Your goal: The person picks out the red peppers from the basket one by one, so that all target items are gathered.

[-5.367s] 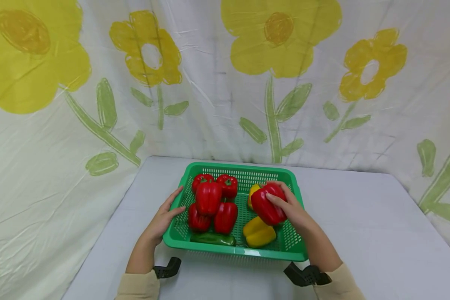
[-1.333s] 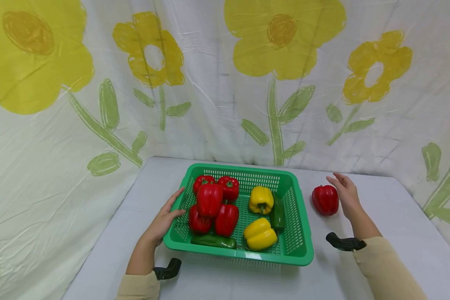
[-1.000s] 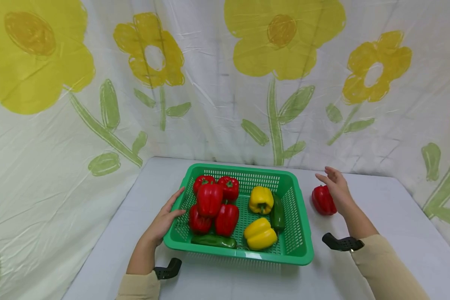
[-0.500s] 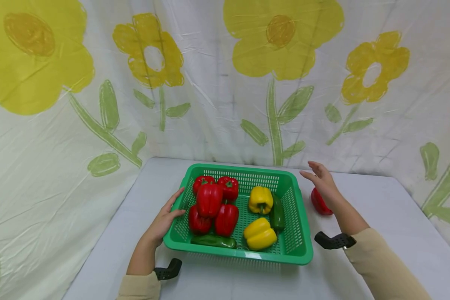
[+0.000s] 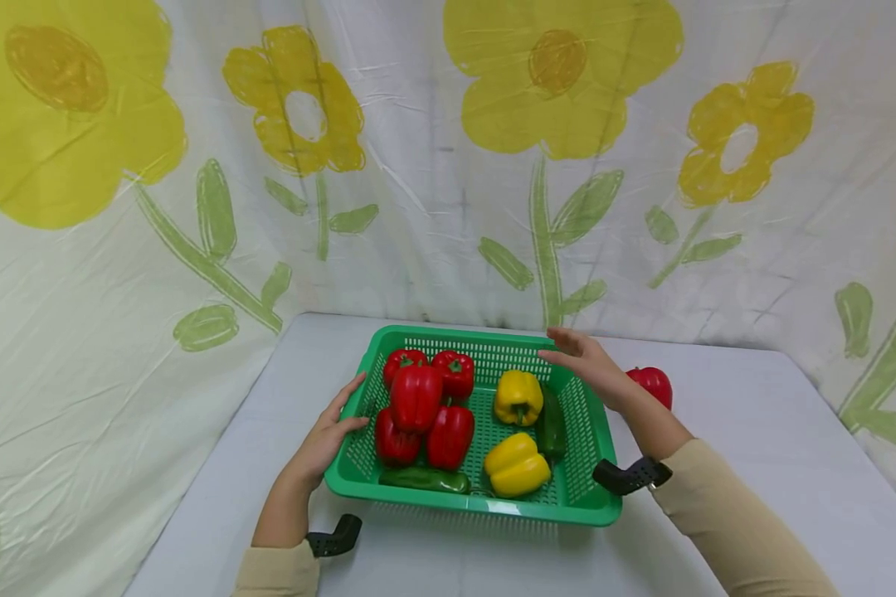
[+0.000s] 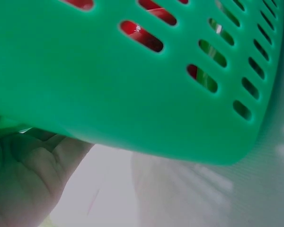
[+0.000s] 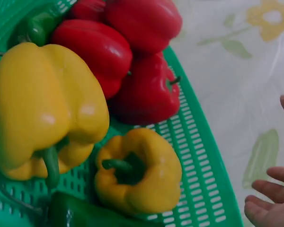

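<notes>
Left hand (image 5: 321, 448): straight fingers touched green basket (image 5: 478, 506); right hand (image 5: 590, 367): fingers parted; lone red pepper (image 5: 653, 385), frame right: head view only

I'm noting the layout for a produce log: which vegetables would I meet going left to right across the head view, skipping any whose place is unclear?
Topmost red pepper of the pile → rear yellow pepper → green vegetable beside it → red pepper outside the basket.
</notes>
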The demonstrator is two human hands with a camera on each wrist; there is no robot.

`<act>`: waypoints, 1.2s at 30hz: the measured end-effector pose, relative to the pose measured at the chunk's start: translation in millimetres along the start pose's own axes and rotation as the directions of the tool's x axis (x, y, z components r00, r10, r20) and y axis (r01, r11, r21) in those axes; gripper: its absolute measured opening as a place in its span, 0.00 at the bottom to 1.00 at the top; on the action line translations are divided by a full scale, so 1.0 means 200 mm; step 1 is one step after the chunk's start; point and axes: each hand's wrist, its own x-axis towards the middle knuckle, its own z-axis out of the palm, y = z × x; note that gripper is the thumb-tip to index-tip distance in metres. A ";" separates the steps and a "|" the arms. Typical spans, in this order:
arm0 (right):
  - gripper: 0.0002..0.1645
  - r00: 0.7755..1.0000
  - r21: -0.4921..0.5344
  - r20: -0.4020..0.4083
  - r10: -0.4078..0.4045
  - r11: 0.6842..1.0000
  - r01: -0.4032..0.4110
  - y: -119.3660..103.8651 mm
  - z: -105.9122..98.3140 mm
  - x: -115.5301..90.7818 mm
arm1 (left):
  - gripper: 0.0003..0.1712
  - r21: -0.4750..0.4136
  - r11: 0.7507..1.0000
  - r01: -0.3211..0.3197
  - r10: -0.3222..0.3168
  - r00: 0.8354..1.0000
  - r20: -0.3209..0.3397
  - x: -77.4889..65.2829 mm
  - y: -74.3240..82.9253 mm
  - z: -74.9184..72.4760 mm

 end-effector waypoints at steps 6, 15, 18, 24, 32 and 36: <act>0.46 0.996 0.010 0.093 0.010 1.000 -0.011 -0.05 0.08 0.03 | 0.37 -0.002 1.000 0.002 -0.002 1.000 -0.001 0.00 0.00 0.00; 0.44 0.974 0.044 0.226 0.007 0.999 -0.018 -0.10 0.22 0.07 | 0.38 -0.002 1.000 0.006 -0.006 1.000 -0.006 -0.01 0.01 0.00; 0.43 0.961 0.075 0.277 -0.008 0.997 -0.013 -0.12 0.27 0.07 | 0.37 0.002 1.000 0.003 -0.003 1.000 0.001 -0.01 0.01 0.00; 0.41 0.942 0.138 0.336 -0.014 0.990 -0.034 -0.16 0.34 0.09 | 0.37 0.002 1.000 0.003 -0.003 1.000 0.005 0.00 0.00 0.00; 0.41 0.941 0.100 0.338 0.024 0.993 -0.061 -0.20 0.46 0.10 | 0.37 -0.002 1.000 0.006 -0.006 1.000 -0.003 0.00 0.00 -0.01; 0.41 0.940 0.115 0.340 0.022 0.991 -0.065 -0.21 0.51 0.11 | 0.37 -0.003 1.000 0.003 -0.003 1.000 -0.001 0.00 0.00 -0.01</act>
